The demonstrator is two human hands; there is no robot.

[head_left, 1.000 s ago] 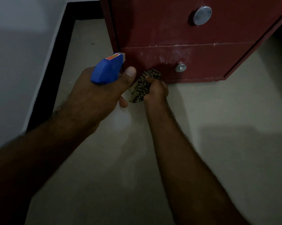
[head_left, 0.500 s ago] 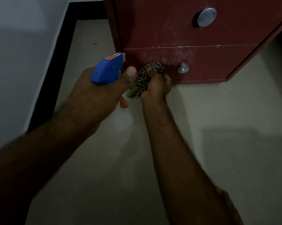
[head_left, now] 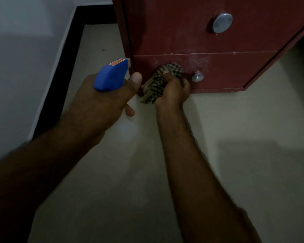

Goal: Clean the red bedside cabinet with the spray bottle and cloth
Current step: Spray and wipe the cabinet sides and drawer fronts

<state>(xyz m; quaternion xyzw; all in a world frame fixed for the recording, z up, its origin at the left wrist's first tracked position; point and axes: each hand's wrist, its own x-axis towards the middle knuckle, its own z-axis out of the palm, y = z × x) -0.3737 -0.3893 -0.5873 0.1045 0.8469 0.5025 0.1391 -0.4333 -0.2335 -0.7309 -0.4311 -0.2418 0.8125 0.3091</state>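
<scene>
The red bedside cabinet (head_left: pixel 182 32) stands on the floor at the top of the view, with two drawer fronts. White smears mark its lower drawer (head_left: pixel 226 71). My right hand (head_left: pixel 174 90) grips a bunched checked cloth (head_left: pixel 158 83) and presses it against the lower drawer, left of the small knob (head_left: pixel 197 76). My left hand (head_left: pixel 102 104) holds the spray bottle, of which only the blue head (head_left: pixel 111 76) shows, its nozzle pointing toward the cabinet's left corner. The bottle's body is hidden under my hand.
A large round metal knob (head_left: pixel 222 23) sits on the upper drawer. A white wall (head_left: pixel 25 58) with a black skirting board (head_left: pixel 67 58) runs along the left. Pale floor (head_left: pixel 252 172) spreads below the cabinet, and a narrow gap lies between wall and cabinet.
My right hand has carried the cloth up from the drawer's bottom edge onto its face and a little to the right. My left hand with the spray bottle has stayed put.
</scene>
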